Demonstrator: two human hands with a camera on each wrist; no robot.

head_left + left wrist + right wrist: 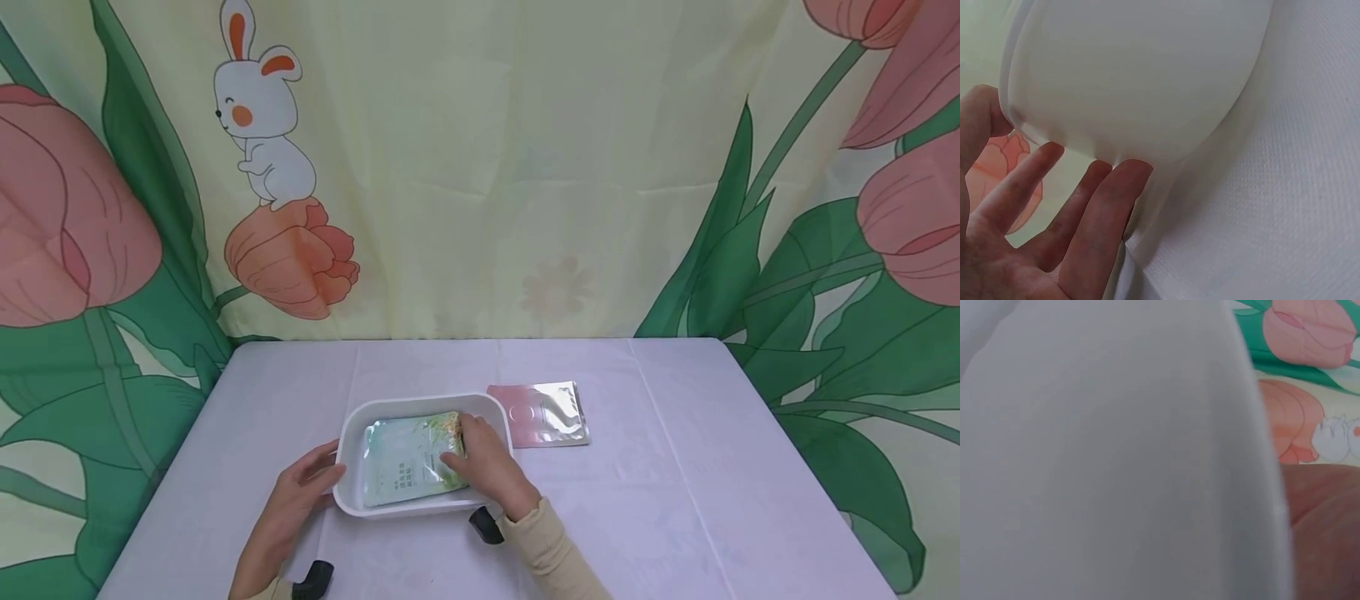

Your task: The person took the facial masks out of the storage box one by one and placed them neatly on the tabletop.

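Observation:
A white tray (350, 500) sits on the table, with a pale green sheet mask packet (405, 462) inside it. At the packet's right end my right hand (487, 458) grips it, thumb on the printed face, other fingers partly hidden. My left hand (296, 492) rests its fingertips against the tray's left end. In the left wrist view the spread, nearly straight fingers (1094, 231) touch the outer wall, and the thumb lies at the rim. The right wrist view is mostly the blurred tray wall (1116, 456), part of the hand beyond it.
Beside the tray's upper right corner lies a pink and silver packet (536, 414), flat on the white tablecloth (637, 500). Behind the table's far edge hangs a curtain (480, 167) printed with tulips and a rabbit. A dark piece (486, 526) sits at the right wrist.

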